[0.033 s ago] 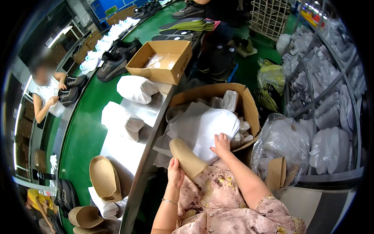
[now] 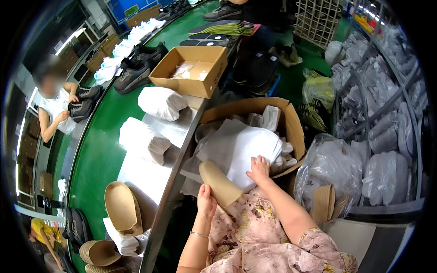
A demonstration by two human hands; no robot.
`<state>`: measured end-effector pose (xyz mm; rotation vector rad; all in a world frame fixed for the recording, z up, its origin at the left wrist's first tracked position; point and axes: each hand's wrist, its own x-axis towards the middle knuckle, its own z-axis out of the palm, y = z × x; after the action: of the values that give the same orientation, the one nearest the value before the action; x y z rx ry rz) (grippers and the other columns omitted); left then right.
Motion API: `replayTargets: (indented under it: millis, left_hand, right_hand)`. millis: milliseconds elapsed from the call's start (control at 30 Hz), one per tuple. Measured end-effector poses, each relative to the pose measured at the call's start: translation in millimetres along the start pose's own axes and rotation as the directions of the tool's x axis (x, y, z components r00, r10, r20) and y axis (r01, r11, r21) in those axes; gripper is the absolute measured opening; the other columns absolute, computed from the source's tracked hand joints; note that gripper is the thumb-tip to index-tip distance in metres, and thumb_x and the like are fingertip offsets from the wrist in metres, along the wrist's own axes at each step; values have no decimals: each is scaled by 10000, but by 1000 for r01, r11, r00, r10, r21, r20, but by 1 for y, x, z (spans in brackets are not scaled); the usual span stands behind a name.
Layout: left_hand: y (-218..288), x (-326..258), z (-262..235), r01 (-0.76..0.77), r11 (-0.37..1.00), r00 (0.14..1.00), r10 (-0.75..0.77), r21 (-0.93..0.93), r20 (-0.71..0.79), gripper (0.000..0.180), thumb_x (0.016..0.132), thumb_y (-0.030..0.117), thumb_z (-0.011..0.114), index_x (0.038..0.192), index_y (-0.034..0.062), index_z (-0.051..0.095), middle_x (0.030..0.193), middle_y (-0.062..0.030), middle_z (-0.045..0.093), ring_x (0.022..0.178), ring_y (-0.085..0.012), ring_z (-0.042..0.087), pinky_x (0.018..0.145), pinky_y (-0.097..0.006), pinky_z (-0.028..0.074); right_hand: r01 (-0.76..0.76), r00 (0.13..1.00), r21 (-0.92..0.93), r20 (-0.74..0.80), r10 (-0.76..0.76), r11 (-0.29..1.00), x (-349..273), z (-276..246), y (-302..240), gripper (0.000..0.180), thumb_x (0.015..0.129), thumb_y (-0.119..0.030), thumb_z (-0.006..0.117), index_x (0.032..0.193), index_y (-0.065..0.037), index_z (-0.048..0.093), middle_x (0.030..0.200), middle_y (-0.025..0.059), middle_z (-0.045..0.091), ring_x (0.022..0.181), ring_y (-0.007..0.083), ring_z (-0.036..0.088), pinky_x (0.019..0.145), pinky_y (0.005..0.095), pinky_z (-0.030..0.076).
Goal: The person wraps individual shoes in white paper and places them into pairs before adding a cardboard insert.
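Observation:
My left hand (image 2: 206, 201) is closed on the edge of a brown moulded cardboard shoe insert (image 2: 220, 182), its rounded end pointing away from me and its other end against my patterned clothing. My right hand (image 2: 258, 170) lies on a stack of white paper sheets (image 2: 241, 144), fingers slightly apart and pressing near the right edge. Those sheets rest across an open cardboard carton (image 2: 291, 123) that holds several wrapped items. On the metal shelf to the left lie two white paper-wrapped bundles (image 2: 142, 138) and more brown shoe inserts (image 2: 122, 207).
A small open cardboard box (image 2: 211, 73) stands beyond the wrapped bundles. Dark shoes (image 2: 132, 77) and insoles (image 2: 218, 28) line the green conveyor (image 2: 98, 154). Across it, a person (image 2: 57, 102) handles shoes. At right are a plastic bag (image 2: 334, 159) and a rack of plastic-wrapped goods (image 2: 387, 123).

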<state>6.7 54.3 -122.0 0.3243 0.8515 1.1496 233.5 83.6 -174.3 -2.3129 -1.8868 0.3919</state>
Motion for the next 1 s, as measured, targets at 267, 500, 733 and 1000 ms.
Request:
replayTargets:
  millis: [267,500,733,1000]
  left_hand:
    - [-8,28,-7,51,996,998,-53,-74,-24,187,949,155,402,1036,28,509,1045,-56,570,980,-153,538,888,-288,431]
    - [-36,47,-19,27,999,994,-32,-47,-106,229,954,173,392,1102,28,489,1084,-62,558,1012,-172,525,915,-309,418]
    - [-39,67,9,54,997,994,-48,-54,95,220,953,190,399,1091,34,472,1043,-61,557,948,-174,540,847,-315,453]
    - [-25,21,53,187,971,958,-214,149,190,187,920,162,451,1072,70,508,1011,-51,562,935,-147,539,802,-304,470]
  right_hand:
    - [-116,991,388,101,83,914,14,31,-2,325,725,-207,631,1017,-88,556,907,169,621,838,366,576,729,414,464]
    - [172,978,354,-176,-115,919,-23,-48,-44,89,753,-128,591,820,-70,592,999,130,581,861,303,564,683,373,467]
    - [362,932,226,-87,-351,904,-76,-93,-91,142,754,-76,549,877,-5,540,1215,241,415,956,369,509,764,429,482]
    - [615,788,153,-161,-594,774,-145,-113,-99,100,759,-124,579,830,-55,591,1203,222,450,988,331,501,821,391,443]
